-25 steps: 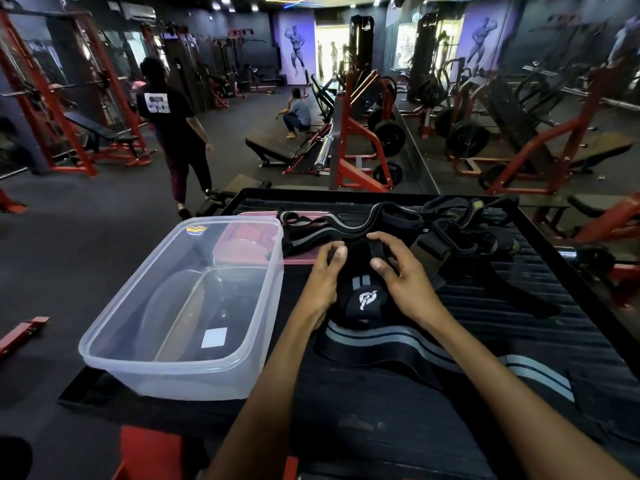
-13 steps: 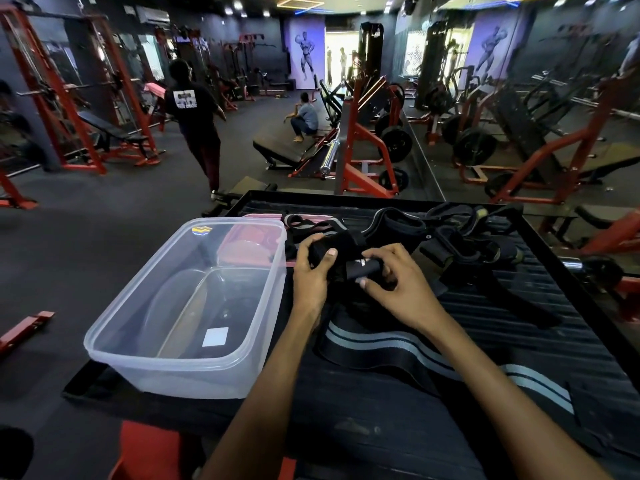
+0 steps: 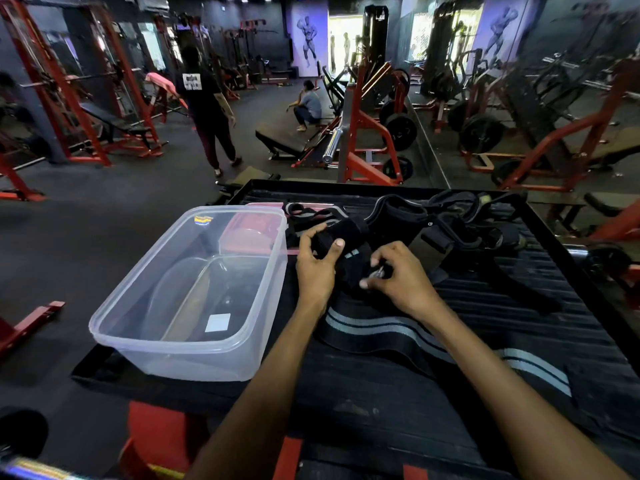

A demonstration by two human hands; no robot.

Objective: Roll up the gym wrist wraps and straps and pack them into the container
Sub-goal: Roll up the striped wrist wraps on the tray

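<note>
A black wrist wrap with a small white label is partly rolled between both hands above the black ribbed platform. My left hand grips its rolled end, thumb on top. My right hand pinches its other end. Its long tail with grey stripes trails along the platform toward the lower right. A clear plastic container stands to the left of my hands, holding nothing. A heap of black straps lies behind my hands.
A pink lid lies behind the container. The platform has a raised black rim on the right. Beyond it are red gym machines, a person walking away and a person crouching. Red frame parts sit below the platform.
Both hands lifted the wrap off the platform and turned it, rolling more of it up. The logo patch is now hidden. The person on the floor walked farther away.
</note>
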